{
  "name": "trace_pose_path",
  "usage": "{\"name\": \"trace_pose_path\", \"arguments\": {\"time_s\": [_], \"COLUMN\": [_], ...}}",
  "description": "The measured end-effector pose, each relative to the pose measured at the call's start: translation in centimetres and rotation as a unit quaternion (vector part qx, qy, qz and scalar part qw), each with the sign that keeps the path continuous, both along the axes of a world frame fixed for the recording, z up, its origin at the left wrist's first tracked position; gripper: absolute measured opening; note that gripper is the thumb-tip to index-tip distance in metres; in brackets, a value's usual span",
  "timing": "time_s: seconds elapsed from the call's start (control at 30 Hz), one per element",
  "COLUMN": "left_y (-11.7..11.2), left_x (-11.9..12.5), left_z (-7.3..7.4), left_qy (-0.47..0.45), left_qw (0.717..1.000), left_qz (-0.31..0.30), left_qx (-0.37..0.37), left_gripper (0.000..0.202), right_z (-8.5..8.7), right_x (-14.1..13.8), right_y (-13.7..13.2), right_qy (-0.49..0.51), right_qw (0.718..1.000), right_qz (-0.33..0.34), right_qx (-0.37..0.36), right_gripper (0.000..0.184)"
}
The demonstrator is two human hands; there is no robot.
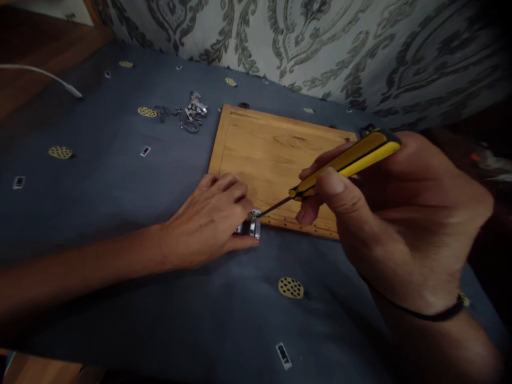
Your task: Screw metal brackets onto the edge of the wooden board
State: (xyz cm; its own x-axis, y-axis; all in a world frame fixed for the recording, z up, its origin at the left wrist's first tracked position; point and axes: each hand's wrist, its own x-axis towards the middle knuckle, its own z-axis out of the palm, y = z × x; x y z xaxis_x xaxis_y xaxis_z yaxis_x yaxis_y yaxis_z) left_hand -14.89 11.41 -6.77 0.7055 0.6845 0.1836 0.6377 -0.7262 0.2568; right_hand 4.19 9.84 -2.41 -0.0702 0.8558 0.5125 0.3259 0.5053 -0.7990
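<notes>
My right hand (400, 218) grips a yellow-and-black screwdriver (348, 165), thumb along the handle. The tool slants down to the left, and its tip meets a small shiny metal fitting (254, 226). My left hand (216, 216) has its thumb and fingers closed on that fitting at the near left corner of a wooden board (276, 154). The fitting's exact kind is hard to make out, since the fingers cover part of it. Along the board's near edge runs a row of small dark holes or nail heads.
Several loose metal parts (195, 109) lie in a small heap left of the board's far corner. A white cable (48, 72) reaches in from the far left. Blue patterned cloth (120, 224) covers the surface, with a patterned wall or curtain (256, 32) behind.
</notes>
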Motion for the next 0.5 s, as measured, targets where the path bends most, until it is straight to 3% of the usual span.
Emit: {"name": "trace_pose_path", "arguments": {"time_s": [0.23, 0.5], "left_y": [0.06, 0.01], "left_x": [0.08, 0.13], "left_z": [-0.10, -0.23], "left_qy": [0.001, -0.001], "left_qw": [1.000, 1.000], "left_qz": [-0.001, 0.000], "left_qx": [-0.007, 0.013], "left_gripper": [0.041, 0.037], "right_z": [-0.04, -0.03], "right_x": [-0.06, -0.27], "right_y": [-0.03, -0.33], "right_qy": [0.007, -0.010], "right_qw": [1.000, 1.000], "right_qz": [0.001, -0.004], "right_qx": [0.025, 0.001], "right_gripper": [0.016, 0.014]}}
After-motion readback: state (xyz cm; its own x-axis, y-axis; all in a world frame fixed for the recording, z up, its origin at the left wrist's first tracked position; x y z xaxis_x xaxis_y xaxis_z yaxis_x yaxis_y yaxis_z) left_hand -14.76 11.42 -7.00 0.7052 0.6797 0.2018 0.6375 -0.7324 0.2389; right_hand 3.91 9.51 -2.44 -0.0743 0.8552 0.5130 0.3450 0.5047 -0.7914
